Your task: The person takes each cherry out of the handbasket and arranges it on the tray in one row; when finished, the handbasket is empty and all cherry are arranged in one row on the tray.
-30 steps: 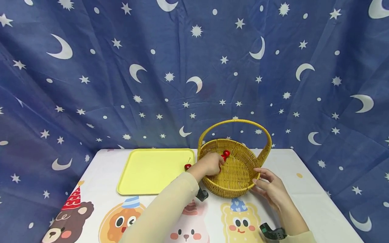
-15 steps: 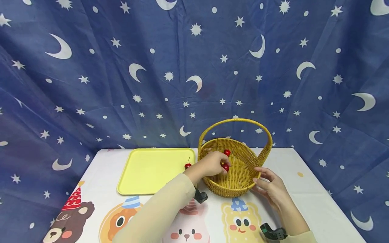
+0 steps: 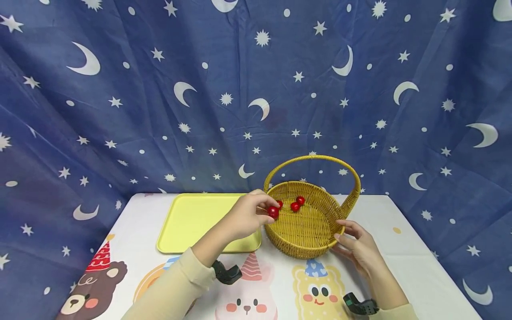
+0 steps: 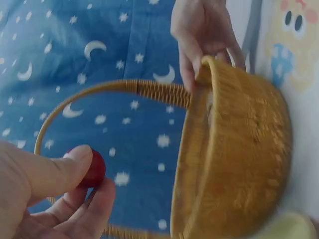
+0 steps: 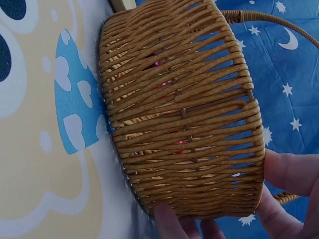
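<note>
My left hand [image 3: 251, 214] pinches a red cherry [image 3: 273, 212] between thumb and fingers, at the left rim of the wicker basket [image 3: 304, 229]. The left wrist view shows the same cherry [image 4: 94, 172] at the fingertips, apart from the basket wall [image 4: 244, 149]. Several more cherries [image 3: 295, 206] lie inside the basket toward its back left. With my right hand [image 3: 358, 246] I grip the basket's right rim; in the right wrist view its fingers [image 5: 167, 221] lie on the woven side.
A yellow tray [image 3: 188, 222] lies left of the basket, its right part partly hidden by my left hand and forearm. The basket's tall handle [image 3: 316, 156] arches above it. A patterned cloth covers the table, and a blue star-and-moon curtain [image 3: 224, 133] hangs behind.
My left hand has drawn back leftward from inside the basket to its left rim, carrying a cherry. The cherry seen earlier on the tray's right edge is now out of sight. My right hand stays put.
</note>
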`<state>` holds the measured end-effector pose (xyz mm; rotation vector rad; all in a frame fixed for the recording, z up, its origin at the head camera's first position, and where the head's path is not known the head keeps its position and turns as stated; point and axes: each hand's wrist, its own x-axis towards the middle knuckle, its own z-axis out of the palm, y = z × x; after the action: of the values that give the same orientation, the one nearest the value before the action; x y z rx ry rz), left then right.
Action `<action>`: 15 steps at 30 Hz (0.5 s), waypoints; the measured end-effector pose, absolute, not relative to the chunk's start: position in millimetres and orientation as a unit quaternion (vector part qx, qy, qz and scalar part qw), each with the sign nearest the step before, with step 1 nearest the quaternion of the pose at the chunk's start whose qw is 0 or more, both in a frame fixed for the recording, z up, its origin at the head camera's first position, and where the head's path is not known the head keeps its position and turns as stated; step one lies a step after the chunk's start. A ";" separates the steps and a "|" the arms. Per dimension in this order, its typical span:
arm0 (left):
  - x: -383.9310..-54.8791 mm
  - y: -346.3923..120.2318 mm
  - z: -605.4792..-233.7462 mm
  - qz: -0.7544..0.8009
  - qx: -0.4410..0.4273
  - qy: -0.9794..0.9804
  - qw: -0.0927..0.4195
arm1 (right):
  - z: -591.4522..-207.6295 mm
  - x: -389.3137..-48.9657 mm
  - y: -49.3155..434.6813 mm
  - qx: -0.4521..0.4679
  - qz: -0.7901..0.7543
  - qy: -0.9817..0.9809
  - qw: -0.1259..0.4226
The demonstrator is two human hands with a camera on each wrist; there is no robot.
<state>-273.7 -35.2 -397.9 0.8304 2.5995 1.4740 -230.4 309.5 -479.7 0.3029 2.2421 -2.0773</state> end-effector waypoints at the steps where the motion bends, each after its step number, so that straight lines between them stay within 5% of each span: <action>1: -273.8 -43.1 -401.3 0.482 0.259 0.837 0.018 | -480.1 -230.5 309.5 0.098 -0.676 0.730 0.034; 15: -318.6 -108.1 -487.3 0.428 0.082 0.900 0.014 | -480.8 -231.2 310.5 0.091 -0.673 0.733 0.033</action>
<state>-318.6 -108.1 -487.3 0.2557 2.8009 1.3337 -231.2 310.5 -480.8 0.2816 2.2559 -2.0722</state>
